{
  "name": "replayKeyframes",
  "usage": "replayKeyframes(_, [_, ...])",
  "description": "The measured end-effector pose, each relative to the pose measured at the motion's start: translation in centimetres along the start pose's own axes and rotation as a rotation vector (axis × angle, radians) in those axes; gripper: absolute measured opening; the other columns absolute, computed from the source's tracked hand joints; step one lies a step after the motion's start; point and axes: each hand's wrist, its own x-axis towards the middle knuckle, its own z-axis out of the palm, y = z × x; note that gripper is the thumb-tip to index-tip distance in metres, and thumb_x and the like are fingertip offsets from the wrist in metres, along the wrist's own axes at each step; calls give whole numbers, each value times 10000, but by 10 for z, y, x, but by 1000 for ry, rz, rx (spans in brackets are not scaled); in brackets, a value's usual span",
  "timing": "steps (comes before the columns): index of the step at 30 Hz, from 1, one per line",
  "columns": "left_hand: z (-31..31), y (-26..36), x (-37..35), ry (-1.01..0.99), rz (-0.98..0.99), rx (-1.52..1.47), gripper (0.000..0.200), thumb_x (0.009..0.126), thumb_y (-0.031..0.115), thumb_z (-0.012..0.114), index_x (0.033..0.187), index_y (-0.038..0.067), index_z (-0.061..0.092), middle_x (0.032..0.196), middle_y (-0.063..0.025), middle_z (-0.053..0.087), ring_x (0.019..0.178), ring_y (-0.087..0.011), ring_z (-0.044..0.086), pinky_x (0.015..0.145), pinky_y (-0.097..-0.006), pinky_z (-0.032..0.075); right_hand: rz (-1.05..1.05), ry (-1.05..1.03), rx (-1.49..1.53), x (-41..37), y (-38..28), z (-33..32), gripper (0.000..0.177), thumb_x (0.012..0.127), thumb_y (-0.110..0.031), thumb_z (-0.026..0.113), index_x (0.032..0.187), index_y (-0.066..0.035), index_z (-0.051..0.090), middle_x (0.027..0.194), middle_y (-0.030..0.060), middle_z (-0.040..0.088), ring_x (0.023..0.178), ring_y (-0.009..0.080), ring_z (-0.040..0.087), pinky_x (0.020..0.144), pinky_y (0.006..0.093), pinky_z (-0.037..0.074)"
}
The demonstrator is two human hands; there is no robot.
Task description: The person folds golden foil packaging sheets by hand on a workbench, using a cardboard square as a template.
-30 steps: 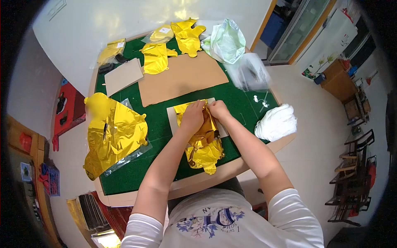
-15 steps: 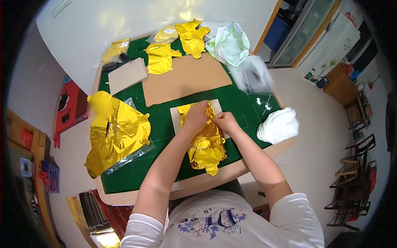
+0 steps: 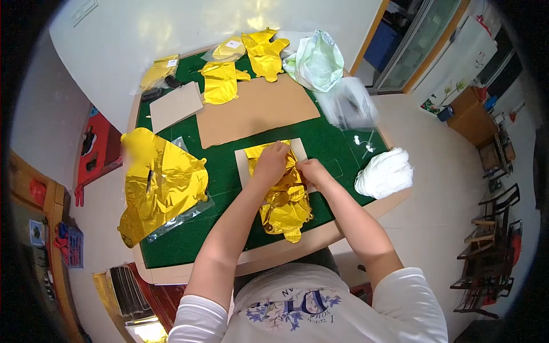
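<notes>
A crumpled gold foil sheet [image 3: 286, 211] lies partly over a light cardboard piece [image 3: 242, 166] near the front of the green table. My left hand [image 3: 271, 163] is closed on the upper part of the foil, its fingertips near the foil's top edge. At the foil's right side my right hand [image 3: 313, 171] pinches its edge, over the right border of the cardboard. The foil's lower part hangs free of both hands, with rounded tabs toward the table's front edge.
A large gold foil piece [image 3: 163, 177] lies on the left over clear plastic. Behind are a brown cardboard sheet [image 3: 257, 111], grey boards [image 3: 176, 106], more gold foils [image 3: 266, 54] and a plastic bag [image 3: 315, 60]. White string [image 3: 384, 173] sits at the right.
The foil between my hands has shifted and creased differently around its middle. My left fingertips have moved slightly down, and my right hand slightly toward the right.
</notes>
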Motion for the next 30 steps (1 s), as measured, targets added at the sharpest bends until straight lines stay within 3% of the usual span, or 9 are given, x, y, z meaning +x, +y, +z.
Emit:
replayKeyframes(5, [9, -6, -3, 67, 83, 34, 226, 822, 70, 572, 1040, 53, 628, 1134, -107, 590, 1082, -313, 555, 925, -404, 452, 101, -62, 16, -4, -8, -4, 298, 888, -285, 583, 788, -4, 604, 644, 71, 588, 468, 166, 543, 406, 335, 475])
replayKeyframes(8, [11, -6, -5, 86, 73, 30, 239, 830, 78, 570, 1061, 52, 623, 1153, -113, 587, 1099, -314, 551, 937, -405, 446, -1, -45, -211, -24, -19, -10, 278, 872, -282, 616, 823, -9, 604, 698, 60, 605, 528, 147, 581, 488, 266, 512])
replayKeyframes(11, [9, -6, -5, 77, 73, 36, 241, 835, 78, 565, 1067, 47, 622, 1166, -118, 584, 1112, -312, 548, 946, -407, 442, -78, -41, -147, -28, -10, -15, 272, 846, -269, 670, 824, -4, 613, 714, 61, 623, 559, 150, 616, 526, 253, 542])
replayKeyframes(20, [11, -7, -4, 92, 76, 27, 247, 823, 55, 563, 1063, 43, 622, 1133, -112, 591, 1076, -308, 560, 934, -400, 448, 14, -122, 54, -31, 16, -11, 267, 843, -258, 692, 850, 1, 630, 777, 63, 638, 597, 146, 639, 562, 281, 570])
replayKeyframes(26, [12, -7, -3, 126, 85, 13, 226, 818, 52, 566, 1037, 47, 622, 1103, -99, 599, 1043, -304, 573, 903, -394, 464, -29, -67, -127, -50, -2, -12, 255, 859, -246, 673, 850, 4, 627, 754, 61, 625, 587, 155, 642, 554, 275, 568])
replayKeyframes(30, [13, -8, -2, 122, 78, 0, 221, 815, 51, 566, 1030, 47, 617, 1093, -101, 599, 1035, -306, 575, 889, -397, 468, -30, -115, -44, -39, 11, -15, 261, 863, -249, 673, 865, 6, 615, 754, 78, 623, 596, 165, 651, 554, 284, 573])
